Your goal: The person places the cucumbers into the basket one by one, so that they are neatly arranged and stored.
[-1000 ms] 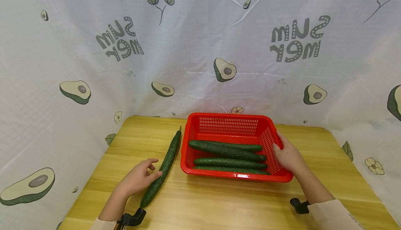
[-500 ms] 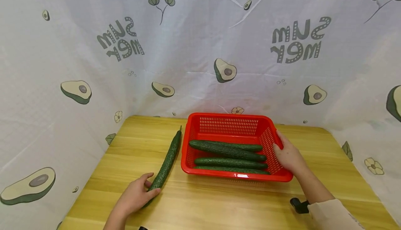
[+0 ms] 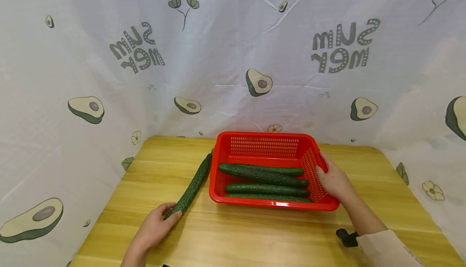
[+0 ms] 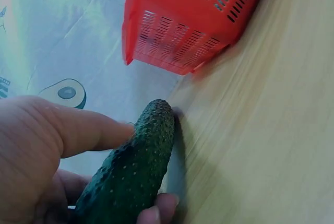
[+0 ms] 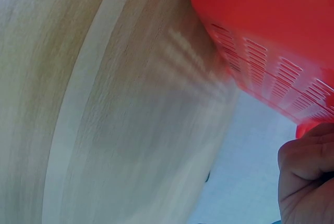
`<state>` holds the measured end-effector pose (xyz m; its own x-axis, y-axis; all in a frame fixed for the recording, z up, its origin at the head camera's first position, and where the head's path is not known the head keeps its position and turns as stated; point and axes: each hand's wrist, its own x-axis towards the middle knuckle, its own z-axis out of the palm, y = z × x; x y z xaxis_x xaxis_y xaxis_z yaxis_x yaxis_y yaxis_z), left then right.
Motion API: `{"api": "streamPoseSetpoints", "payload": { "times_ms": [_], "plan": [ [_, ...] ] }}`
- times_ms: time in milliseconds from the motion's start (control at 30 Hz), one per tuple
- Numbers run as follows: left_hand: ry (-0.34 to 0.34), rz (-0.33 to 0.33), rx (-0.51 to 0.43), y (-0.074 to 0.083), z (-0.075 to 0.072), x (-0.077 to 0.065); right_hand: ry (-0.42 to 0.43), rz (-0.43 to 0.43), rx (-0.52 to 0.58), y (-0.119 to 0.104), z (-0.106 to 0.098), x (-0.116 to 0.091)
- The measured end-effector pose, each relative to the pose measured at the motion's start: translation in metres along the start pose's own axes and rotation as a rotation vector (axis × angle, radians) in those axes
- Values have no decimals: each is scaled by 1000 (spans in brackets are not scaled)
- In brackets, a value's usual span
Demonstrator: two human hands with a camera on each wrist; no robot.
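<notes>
A long green cucumber lies slanted left of the red basket, its stem end close against the basket's left side. My left hand grips its near end, thumb on one side and fingers on the other. In the left wrist view the bumpy cucumber sits between thumb and fingertips. My right hand holds the basket's right rim, thumb inside and fingers outside. In the right wrist view the hand is partly seen beside the basket's slotted wall.
Several cucumbers lie crosswise in the basket, mostly in its near half. All of this stands on a wood-grain table. A white curtain printed with avocados hangs behind and at both sides.
My left hand has moved back along the cucumber to its near end and taken hold of it. The cucumber has shifted slightly away from me, towards the basket. The right hand stays on the rim.
</notes>
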<state>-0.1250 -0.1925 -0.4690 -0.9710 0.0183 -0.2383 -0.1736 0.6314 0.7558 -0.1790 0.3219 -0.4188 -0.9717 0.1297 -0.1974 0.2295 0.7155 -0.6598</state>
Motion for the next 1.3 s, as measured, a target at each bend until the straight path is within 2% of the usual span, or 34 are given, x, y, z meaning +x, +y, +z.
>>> {"api": "streamPoseSetpoints", "payload": {
  "times_ms": [167, 267, 433, 633, 767, 967, 1167, 1300],
  "plan": [
    [10, -49, -78, -3, 4, 4, 0, -4, 16, 1, 1, 0],
    [49, -40, -89, -5, 4, 5, 8, -12, 12, 2, 2, 0],
    [118, 29, -32, -6, -3, 4, 14, -25, 13, 2, 3, 0],
    [151, 109, -58, 7, -21, 3, 17, -23, 10, 3, 3, 0],
    [165, 206, -53, 22, -33, 1, 15, -18, 7, 4, 3, 0],
    [148, 398, 44, 48, -39, 8, 13, -17, 15, 5, 2, 0],
    [102, 606, 155, 75, -35, 29, 12, -19, 24, 5, 2, 0],
    [61, 691, 215, 96, -31, 48, 13, -13, 27, 3, 2, -1]
  ]
}}
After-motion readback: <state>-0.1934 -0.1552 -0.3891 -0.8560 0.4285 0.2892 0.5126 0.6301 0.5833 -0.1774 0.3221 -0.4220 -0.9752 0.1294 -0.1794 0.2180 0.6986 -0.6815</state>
